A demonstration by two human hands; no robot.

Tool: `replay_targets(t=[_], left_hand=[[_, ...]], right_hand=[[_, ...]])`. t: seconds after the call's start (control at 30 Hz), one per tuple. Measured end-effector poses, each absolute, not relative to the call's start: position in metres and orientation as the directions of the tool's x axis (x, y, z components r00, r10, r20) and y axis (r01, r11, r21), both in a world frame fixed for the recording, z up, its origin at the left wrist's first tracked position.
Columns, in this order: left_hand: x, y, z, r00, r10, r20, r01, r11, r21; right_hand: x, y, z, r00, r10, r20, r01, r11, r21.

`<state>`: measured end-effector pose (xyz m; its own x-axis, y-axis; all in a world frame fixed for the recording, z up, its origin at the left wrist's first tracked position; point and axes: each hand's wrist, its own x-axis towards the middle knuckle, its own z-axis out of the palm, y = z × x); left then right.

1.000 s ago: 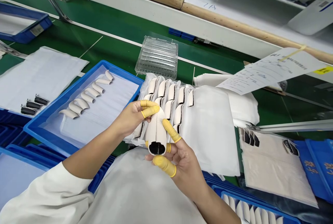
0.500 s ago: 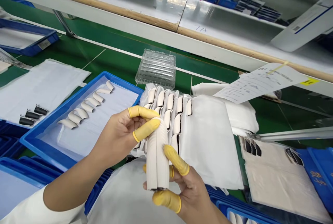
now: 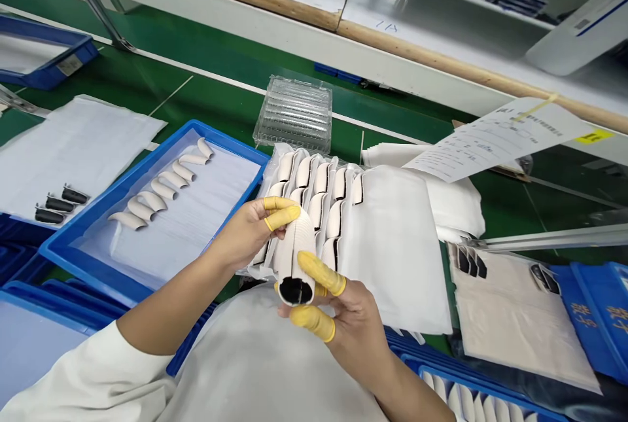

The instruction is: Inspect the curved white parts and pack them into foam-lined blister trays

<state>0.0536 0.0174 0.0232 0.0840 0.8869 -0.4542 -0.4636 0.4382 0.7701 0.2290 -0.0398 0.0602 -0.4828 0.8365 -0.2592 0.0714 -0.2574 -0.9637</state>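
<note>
We hold white ribbed tube (image 3: 294, 252) in both hands, just right of blue tray (image 3: 122, 181). Long axis near upright, tilted toward us; open dark end points down at our chest. Upper end clamped by left hand (image 3: 250, 232), lower end by right hand (image 3: 343, 307), nearer opening; yellow finger cots (image 3: 321, 273) press on tube wall.

Head camera looks forward and down at both hands (image 3: 248, 232) (image 3: 356, 317).
</note>
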Motion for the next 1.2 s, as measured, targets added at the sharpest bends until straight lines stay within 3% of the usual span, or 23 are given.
replay_targets(t=[0.2, 0.63, 0.73, 0.83, 1.0, 1.2], left_hand=[[0.061, 0.018, 0.015, 0.113, 0.845, -0.523, -0.533, 0.496, 0.685], [0.064, 0.025, 0.016, 0.112, 0.831, -0.545, -0.568, 0.503, 0.651], [0.06, 0.022, 0.026, 0.036, 0.861, -0.508, -0.571, 0.435, 0.697], [0.056, 0.016, 0.04, -0.066, 0.931, -0.358, -0.573, 0.258, 0.778], [0.061, 0.008, 0.046, -0.125, 0.964, -0.232, -0.654, 0.096, 0.75], [0.077, 0.007, 0.039, -0.101, 0.93, -0.353, -0.767, 0.153, 0.623]], right_hand=[[0.226, -0.037, 0.059, -0.458, 0.863, -0.211, -0.07, -0.272, -0.96], [0.228, -0.033, 0.059, -0.434, 0.861, -0.264, -0.021, -0.303, -0.953], [0.231, -0.035, 0.055, -0.447, 0.844, -0.297, 0.004, -0.33, -0.944], [0.231, -0.035, 0.052, -0.486, 0.814, -0.319, -0.097, -0.413, -0.906], [0.223, -0.033, 0.052, -0.602, 0.688, -0.405, -0.346, -0.682, -0.644], [0.219, -0.041, 0.043, -0.748, 0.497, -0.44, -0.482, -0.862, -0.156]])
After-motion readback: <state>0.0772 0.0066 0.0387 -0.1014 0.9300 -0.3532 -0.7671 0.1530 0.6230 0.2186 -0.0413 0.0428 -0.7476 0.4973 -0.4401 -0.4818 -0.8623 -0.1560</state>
